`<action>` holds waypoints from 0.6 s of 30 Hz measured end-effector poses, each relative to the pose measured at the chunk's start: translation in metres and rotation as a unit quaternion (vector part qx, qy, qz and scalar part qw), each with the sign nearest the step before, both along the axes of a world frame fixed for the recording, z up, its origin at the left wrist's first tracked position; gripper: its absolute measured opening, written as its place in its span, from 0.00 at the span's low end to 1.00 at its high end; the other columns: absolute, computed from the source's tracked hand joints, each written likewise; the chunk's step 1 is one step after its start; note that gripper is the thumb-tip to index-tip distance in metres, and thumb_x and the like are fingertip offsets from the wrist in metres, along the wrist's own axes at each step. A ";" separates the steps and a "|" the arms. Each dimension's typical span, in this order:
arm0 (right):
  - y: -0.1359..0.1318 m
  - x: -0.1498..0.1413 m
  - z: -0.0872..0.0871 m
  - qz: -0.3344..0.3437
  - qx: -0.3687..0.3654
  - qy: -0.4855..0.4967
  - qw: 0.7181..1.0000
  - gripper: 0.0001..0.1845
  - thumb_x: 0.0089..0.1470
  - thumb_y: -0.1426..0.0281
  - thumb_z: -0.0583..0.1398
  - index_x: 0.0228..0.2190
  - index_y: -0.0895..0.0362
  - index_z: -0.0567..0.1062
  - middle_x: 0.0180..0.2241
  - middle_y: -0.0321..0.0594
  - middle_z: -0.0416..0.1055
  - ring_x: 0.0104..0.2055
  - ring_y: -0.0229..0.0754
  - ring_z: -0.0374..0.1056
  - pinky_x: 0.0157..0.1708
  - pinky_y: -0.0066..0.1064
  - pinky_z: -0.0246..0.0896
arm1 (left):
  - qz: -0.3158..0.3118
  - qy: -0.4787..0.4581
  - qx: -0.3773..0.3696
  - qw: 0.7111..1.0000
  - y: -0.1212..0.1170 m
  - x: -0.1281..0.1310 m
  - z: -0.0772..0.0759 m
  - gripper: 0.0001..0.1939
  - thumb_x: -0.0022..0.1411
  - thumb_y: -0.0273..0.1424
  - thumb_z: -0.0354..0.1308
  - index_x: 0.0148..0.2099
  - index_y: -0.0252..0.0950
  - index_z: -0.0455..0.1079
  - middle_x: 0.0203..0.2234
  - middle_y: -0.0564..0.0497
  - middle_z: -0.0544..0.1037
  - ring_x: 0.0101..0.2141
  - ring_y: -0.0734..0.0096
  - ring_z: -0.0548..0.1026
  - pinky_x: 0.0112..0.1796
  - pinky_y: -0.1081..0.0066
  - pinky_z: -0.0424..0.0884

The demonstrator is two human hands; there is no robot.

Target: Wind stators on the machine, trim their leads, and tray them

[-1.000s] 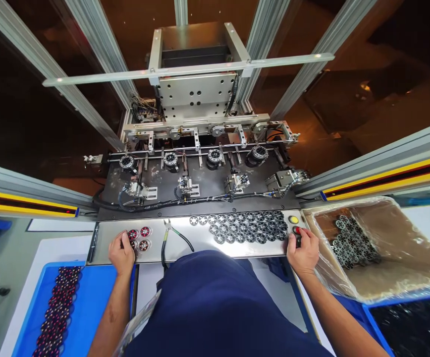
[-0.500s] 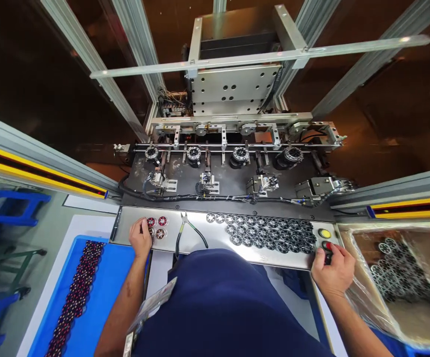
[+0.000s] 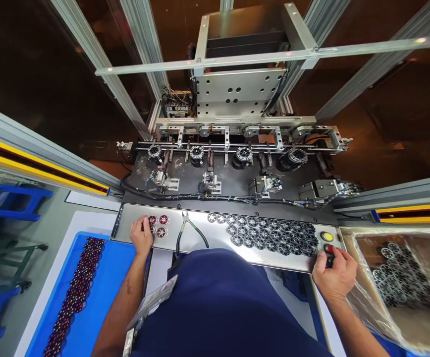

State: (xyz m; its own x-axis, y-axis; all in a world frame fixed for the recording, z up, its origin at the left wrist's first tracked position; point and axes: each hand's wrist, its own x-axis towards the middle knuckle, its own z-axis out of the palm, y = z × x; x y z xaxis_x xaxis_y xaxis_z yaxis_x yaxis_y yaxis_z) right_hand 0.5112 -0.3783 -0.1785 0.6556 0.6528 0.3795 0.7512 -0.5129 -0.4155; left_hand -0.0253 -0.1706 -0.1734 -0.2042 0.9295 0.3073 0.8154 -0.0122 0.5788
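Observation:
Beside the small red-centred round parts (image 3: 163, 219) on the metal shelf (image 3: 129, 213), my left hand (image 3: 141, 237) rests with its fingers curled. It touches or nearly touches the leftmost parts; whatever lies under its fingers is hidden. My right hand (image 3: 335, 275) is at the right end of the shelf, thumb and fingers closed around a black knob (image 3: 329, 261). Its index finger lies by the red button (image 3: 328, 249), with a yellow button (image 3: 326, 236) just beyond. Cutting pliers (image 3: 187, 229) lie with handles spread between the red-centred parts and rows of black round parts (image 3: 274, 234).
Behind the shelf stands a machine bed with several round fixtures (image 3: 243, 156) and clamps. A blue tray (image 3: 99, 292) of red-and-black parts is at left, a plastic-lined box (image 3: 363, 238) of round parts at right. Yellow-edged bars (image 3: 44, 166) flank the station.
The view has shifted slightly, so the machine sits a little farther right. Both hands keep their places at the red-centred parts and at the knob.

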 end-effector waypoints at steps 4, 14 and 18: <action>0.000 0.001 -0.002 0.004 0.006 0.000 1.000 0.25 0.55 0.56 0.54 0.40 0.65 0.76 0.39 0.61 0.69 0.49 0.67 0.65 0.47 0.58 0.63 | 0.005 0.001 -0.003 1.000 0.000 0.002 0.003 0.15 0.70 0.40 0.56 0.49 0.34 0.72 0.46 0.45 0.78 0.47 0.62 0.76 0.51 0.54 0.73; 0.001 0.000 0.001 0.009 0.008 -0.013 1.000 0.22 0.57 0.57 0.53 0.41 0.62 0.74 0.41 0.56 0.68 0.47 0.58 0.65 0.48 0.55 0.64 | 0.001 0.009 -0.008 1.000 0.000 0.003 0.008 0.21 0.71 0.42 0.46 0.44 0.33 0.75 0.41 0.37 0.80 0.45 0.54 0.76 0.49 0.54 0.70; -0.001 0.003 0.000 0.004 0.002 -0.025 1.000 0.22 0.58 0.57 0.53 0.42 0.62 0.74 0.42 0.55 0.68 0.46 0.55 0.65 0.48 0.51 0.65 | -0.003 0.007 -0.002 1.000 0.001 0.001 0.007 0.20 0.69 0.43 0.46 0.44 0.35 0.74 0.41 0.37 0.80 0.44 0.52 0.75 0.49 0.53 0.69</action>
